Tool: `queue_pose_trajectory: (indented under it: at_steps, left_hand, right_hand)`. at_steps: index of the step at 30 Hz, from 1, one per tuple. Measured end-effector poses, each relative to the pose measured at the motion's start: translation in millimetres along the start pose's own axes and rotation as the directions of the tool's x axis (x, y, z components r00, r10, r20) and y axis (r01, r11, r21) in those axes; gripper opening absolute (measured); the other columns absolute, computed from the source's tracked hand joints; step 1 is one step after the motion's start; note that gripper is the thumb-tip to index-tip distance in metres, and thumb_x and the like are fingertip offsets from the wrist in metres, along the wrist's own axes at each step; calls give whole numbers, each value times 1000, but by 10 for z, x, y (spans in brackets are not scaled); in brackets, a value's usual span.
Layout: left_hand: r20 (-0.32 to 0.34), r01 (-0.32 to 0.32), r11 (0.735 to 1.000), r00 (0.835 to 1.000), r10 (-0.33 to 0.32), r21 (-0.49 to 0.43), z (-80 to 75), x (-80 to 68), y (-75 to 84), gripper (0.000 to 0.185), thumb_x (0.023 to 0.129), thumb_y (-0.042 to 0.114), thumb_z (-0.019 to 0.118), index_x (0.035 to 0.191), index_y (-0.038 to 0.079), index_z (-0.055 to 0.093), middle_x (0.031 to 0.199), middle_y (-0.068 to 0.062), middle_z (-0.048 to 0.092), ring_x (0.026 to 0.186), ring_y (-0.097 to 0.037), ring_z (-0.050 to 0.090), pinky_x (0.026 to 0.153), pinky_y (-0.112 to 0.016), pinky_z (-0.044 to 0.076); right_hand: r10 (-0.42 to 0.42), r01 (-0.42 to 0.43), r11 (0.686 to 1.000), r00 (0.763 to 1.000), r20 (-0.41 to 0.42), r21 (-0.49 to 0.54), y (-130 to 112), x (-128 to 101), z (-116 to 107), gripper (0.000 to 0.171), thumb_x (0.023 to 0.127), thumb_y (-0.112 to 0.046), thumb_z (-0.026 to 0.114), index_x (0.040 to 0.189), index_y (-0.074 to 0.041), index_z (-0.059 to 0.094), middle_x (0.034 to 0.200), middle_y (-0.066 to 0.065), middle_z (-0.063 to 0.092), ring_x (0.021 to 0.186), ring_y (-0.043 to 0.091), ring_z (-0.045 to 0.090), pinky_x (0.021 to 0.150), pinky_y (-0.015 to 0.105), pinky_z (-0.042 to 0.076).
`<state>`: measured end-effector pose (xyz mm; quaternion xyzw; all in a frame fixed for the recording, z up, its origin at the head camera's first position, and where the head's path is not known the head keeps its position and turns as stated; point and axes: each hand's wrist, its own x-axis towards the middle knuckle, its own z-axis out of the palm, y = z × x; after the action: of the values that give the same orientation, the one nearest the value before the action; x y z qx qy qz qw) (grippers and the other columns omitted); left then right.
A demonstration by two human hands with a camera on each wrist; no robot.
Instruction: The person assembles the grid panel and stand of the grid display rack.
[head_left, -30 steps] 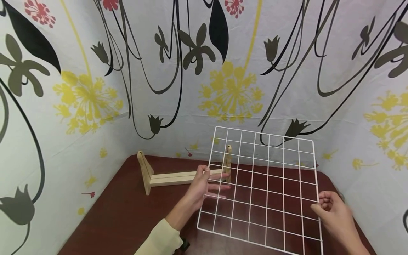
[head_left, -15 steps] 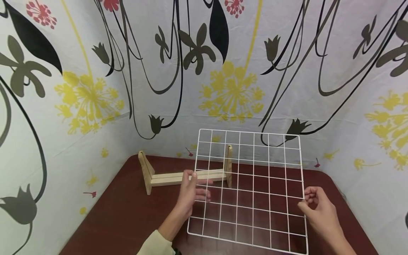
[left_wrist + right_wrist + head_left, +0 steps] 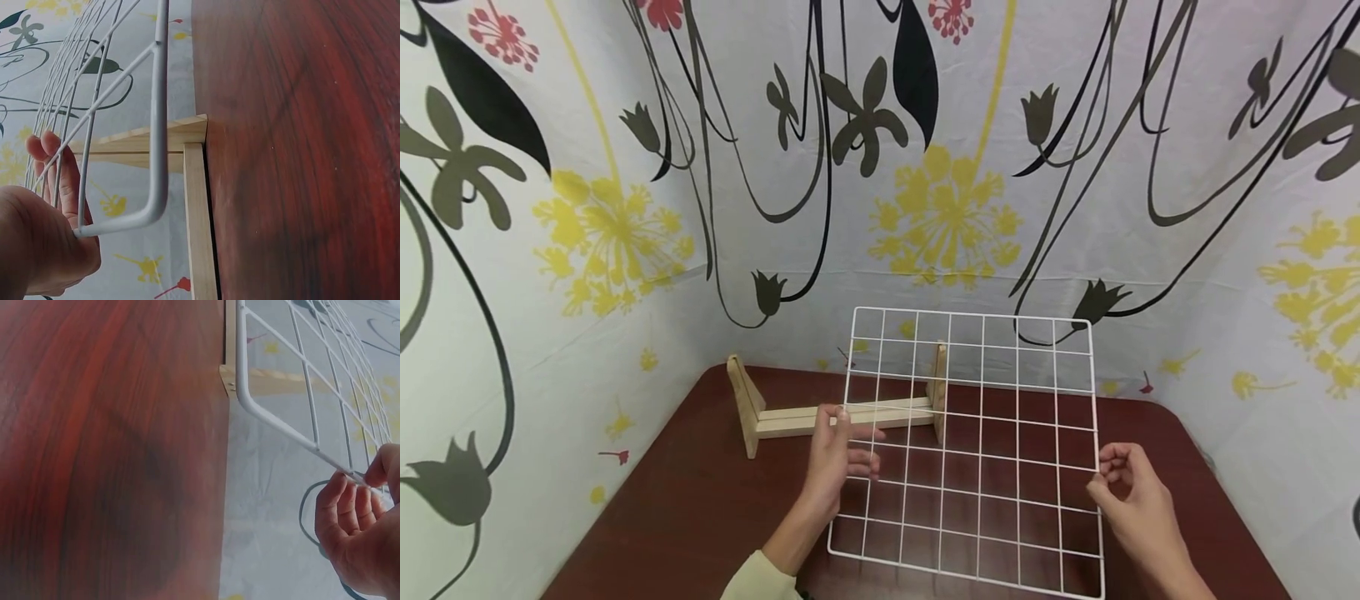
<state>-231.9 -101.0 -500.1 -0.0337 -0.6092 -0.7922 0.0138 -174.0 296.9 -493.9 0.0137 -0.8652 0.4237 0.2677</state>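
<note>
A white wire grid panel [image 3: 979, 451] is held up, tilted, above the table in the head view. My left hand [image 3: 831, 462] grips its left edge, with thumb and forefinger at the rim and the other fingers reaching behind the wires. On the opposite side, my right hand [image 3: 1138, 500] pinches the right edge between thumb and curled fingers. Behind the panel a wooden stand [image 3: 790, 423] rests on the table, with two upright ends joined by a grooved crossbar. The panel's wires partly cover the stand's right end. In the left wrist view, the panel's rounded corner [image 3: 153, 209] is near the hand.
The dark red-brown table [image 3: 655, 500] has rounded far corners. A white fabric backdrop [image 3: 880, 225] with flower prints surrounds it at the back and on both sides.
Both hands have carried the grid panel to the left, so that it covers more of the stand's right part. The wooden stand has stayed in place.
</note>
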Motion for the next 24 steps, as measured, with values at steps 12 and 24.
queue_pose_trajectory:
  at_steps: [12, 24]
  left_hand:
    - [-23, -14, 1000, 1000, 13, -6, 67, -14, -8, 34, 116, 44, 34, 121, 10, 32, 112, -43, 69, 52, -18, 67, 51, -34, 59]
    - [-7, -14, 1000, 1000, 13, -21, 135, 1, -21, 29, 116, 45, 33, 116, 16, 35, 110, -43, 69, 50, -18, 67, 50, -35, 58]
  right_hand:
    - [-15, -13, 989, 983, -180, -150, -131, -40, -4, 34, 79, -1, 76, 111, -7, 65, 96, -11, 61, 78, -16, 50, 68, 5, 38]
    - [-459, 524, 851, 769, -445, 29, -872, 31, 251, 66, 92, -35, 81, 132, 13, 62, 132, 32, 58, 124, 3, 60, 94, 1, 47]
